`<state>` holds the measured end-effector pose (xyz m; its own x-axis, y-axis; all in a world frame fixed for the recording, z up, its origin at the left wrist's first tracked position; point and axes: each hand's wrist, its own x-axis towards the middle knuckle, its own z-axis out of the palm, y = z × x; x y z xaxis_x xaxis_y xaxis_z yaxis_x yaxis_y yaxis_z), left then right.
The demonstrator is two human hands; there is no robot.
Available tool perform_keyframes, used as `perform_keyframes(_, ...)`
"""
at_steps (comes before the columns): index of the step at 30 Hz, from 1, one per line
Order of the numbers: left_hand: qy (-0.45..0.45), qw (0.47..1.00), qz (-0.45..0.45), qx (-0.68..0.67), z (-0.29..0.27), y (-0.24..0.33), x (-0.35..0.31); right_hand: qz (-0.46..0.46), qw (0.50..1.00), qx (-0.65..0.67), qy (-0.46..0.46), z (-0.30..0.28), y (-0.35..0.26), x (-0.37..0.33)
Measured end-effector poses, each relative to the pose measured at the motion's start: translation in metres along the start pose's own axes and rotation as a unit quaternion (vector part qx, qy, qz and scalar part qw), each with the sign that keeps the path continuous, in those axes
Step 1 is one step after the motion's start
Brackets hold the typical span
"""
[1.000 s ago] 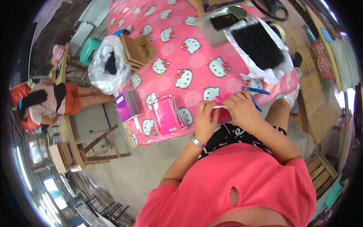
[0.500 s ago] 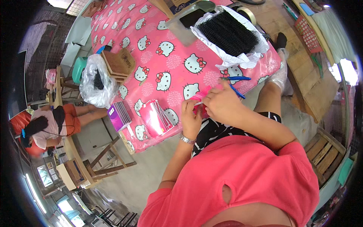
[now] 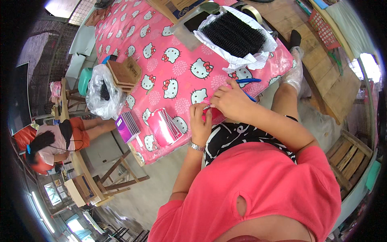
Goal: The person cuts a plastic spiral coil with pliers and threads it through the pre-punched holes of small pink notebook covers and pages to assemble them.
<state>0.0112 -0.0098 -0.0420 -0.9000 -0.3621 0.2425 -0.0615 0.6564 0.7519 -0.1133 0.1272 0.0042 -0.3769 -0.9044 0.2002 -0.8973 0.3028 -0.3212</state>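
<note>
At the table's near edge, above my lap, my left hand pinches the edge of a small pink notebook, mostly hidden by my fingers. My right hand is closed on the same edge, its fingertips meeting those of the left. Blue-handled pliers stick out past my right hand, handles spread; the jaws are hidden, and I cannot tell whether the hand holds them. Left of my hands lies a stack of pink spiral notebooks, beside a purple stack. Black spiral coils lie on white paper farther back.
A pink cat-patterned cover lies over the table. Brown boards and a clear plastic bag are at its left, a cardboard box at the back. Another person is at the far left. A wooden stool stands right.
The view has shifted slightly. My hands have drawn closer together over the notebook, covering more of its pink edge; the pliers stay beside my right hand.
</note>
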Motion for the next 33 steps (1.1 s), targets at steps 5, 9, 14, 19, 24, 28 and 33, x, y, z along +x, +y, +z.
perform_keyframes(5, 0.008, 0.999, 0.03, 0.029, 0.0, -0.002, 0.005, 0.001, 1.0, 0.004, 0.017, -0.015, -0.009, 0.003)
perform_keyframes(9, 0.019, 0.998, 0.044, 0.034, -0.001, -0.005, 0.003, 0.046, 0.991, -0.003, -0.124, 0.0, -0.01, 0.014)
perform_keyframes(14, 0.009, 0.999, -0.026, -0.03, -0.002, -0.007, 0.001, 0.006, 0.998, -0.012, -0.066, -0.019, -0.021, 0.01)
perform_keyframes(19, 0.032, 0.999, 0.016, 0.002, 0.0, -0.01, 0.0, 0.031, 0.996, -0.001, -0.085, 0.009, -0.012, 0.015)
perform_keyframes(24, 0.022, 0.999, -0.019, -0.031, -0.003, -0.006, 0.002, 0.032, 0.997, 0.057, -0.034, 0.006, 0.005, 0.014)
perform_keyframes(28, 0.013, 0.996, -0.073, -0.051, -0.005, -0.008, 0.0, 0.001, 1.0, -0.008, 0.007, 0.001, -0.006, 0.011)
perform_keyframes(33, 0.021, 0.995, -0.067, -0.072, 0.001, -0.015, -0.002, 0.008, 0.994, -0.01, -0.111, -0.018, -0.023, 0.02)
